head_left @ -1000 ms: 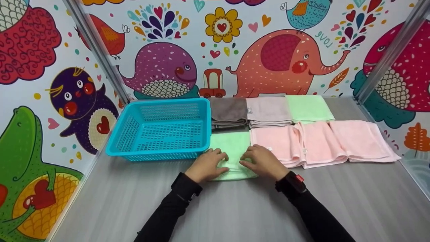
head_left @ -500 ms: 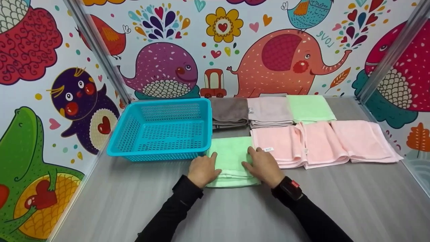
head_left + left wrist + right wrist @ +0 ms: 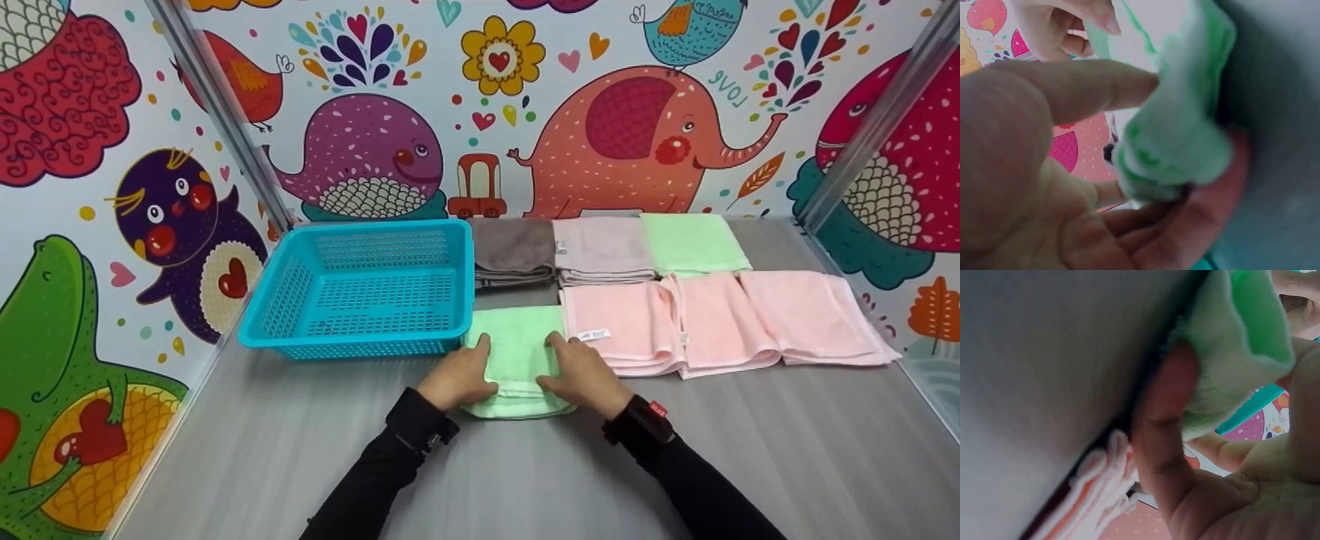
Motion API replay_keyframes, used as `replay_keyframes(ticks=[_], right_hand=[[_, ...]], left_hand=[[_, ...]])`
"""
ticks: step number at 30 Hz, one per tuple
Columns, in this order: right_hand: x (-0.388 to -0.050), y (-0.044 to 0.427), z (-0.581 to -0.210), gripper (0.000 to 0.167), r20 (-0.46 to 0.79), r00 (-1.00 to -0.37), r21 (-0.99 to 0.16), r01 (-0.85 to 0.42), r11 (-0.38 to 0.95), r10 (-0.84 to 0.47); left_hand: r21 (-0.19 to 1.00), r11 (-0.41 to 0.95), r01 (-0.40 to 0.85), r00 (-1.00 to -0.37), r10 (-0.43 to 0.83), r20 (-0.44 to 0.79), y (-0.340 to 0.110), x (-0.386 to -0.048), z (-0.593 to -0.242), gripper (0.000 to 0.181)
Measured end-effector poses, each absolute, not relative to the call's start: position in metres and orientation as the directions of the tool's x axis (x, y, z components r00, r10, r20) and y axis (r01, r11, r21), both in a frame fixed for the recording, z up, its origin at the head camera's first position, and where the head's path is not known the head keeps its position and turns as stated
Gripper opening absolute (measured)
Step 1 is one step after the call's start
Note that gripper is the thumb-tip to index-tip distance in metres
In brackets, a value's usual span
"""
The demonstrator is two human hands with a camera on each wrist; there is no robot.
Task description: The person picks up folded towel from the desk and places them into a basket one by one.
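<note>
A folded light green towel (image 3: 519,356) lies on the table in front of the person, between both hands. The left hand (image 3: 456,377) grips its left side. In the left wrist view the thumb (image 3: 1100,84) presses on top, while curled fingers (image 3: 1202,219) reach under the folded layers. From the other side the right hand (image 3: 592,376) holds the towel's right edge. Its fingers (image 3: 1165,422) curl beneath the green cloth in the right wrist view. The layers bulge a little between the hands. Fingertips under the towel are partly hidden.
A blue perforated basket (image 3: 360,346) stands at the left, close to the left hand. Folded brown (image 3: 514,246), greyish-pink (image 3: 604,246) and green (image 3: 694,241) towels line the back. Folded pink towels (image 3: 724,322) lie right of the right hand. Patterned walls enclose the table.
The green towel has slid slightly toward the person, baring table behind it. Both hands have shifted from resting on its top to gripping its left and right sides.
</note>
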State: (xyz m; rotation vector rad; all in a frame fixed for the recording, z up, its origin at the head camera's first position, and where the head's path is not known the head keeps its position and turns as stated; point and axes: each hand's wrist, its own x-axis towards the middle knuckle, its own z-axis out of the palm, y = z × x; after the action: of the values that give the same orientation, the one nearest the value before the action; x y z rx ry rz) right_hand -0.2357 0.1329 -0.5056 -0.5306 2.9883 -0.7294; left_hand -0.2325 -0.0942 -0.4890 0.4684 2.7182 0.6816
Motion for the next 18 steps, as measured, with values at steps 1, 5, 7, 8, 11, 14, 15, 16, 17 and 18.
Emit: replay_keyframes(ticks=[1,5,7,8,11,14,15,16,17,18], right_hand=[[-0.2371,0.1332,-0.5057,0.053,0.052,-0.941,-0.468,-0.319,0.824,-0.334],[-0.2416,0.1361,-0.5054,0.05,0.044,-0.93,-0.531,-0.332,0.779,-0.366],[-0.243,0.1377,-0.5042,0.048,0.052,-0.922,-0.562,-0.344,0.752,-0.383],[-0.2435,0.1384,-0.5039,0.047,0.058,-0.918,-0.572,-0.352,0.741,-0.391],[-0.2445,0.1396,-0.5033,0.046,0.076,-0.907,-0.592,-0.376,0.713,-0.415],[-0.2446,0.1393,-0.5039,0.045,0.091,-0.899,-0.595,-0.394,0.701,-0.428],[-0.2445,0.139,-0.5039,0.045,0.094,-0.899,-0.595,-0.396,0.7,-0.428],[-0.2443,0.1387,-0.504,0.045,0.098,-0.899,-0.595,-0.397,0.699,-0.427],[-0.244,0.1385,-0.5039,0.045,0.103,-0.899,-0.595,-0.398,0.699,-0.425],[-0.2437,0.1383,-0.5035,0.044,0.108,-0.901,-0.593,-0.398,0.7,-0.421]], left_hand=[[0.51,0.827,0.235,-0.902,0.381,-0.203,-0.0938,-0.233,-0.4894,0.086],[0.556,0.796,0.24,-0.904,0.392,-0.17,-0.092,-0.2339,-0.4908,0.078],[0.573,0.777,0.259,-0.905,0.402,-0.137,-0.0911,-0.2345,-0.4915,0.066],[0.577,0.771,0.269,-0.905,0.407,-0.121,-0.0906,-0.2347,-0.4916,0.06],[0.579,0.76,0.295,-0.907,0.413,-0.078,-0.0892,-0.2353,-0.4918,0.048],[0.575,0.756,0.314,-0.908,0.416,-0.051,-0.0879,-0.2346,-0.4911,0.045],[0.575,0.752,0.322,-0.907,0.42,-0.041,-0.0874,-0.2341,-0.4907,0.045],[0.575,0.747,0.333,-0.905,0.425,-0.028,-0.0869,-0.2335,-0.4902,0.044],[0.577,0.741,0.344,-0.903,0.43,-0.014,-0.0862,-0.2329,-0.4896,0.043],[0.577,0.736,0.354,-0.901,0.435,-0.001,-0.0856,-0.2321,-0.4888,0.041]])
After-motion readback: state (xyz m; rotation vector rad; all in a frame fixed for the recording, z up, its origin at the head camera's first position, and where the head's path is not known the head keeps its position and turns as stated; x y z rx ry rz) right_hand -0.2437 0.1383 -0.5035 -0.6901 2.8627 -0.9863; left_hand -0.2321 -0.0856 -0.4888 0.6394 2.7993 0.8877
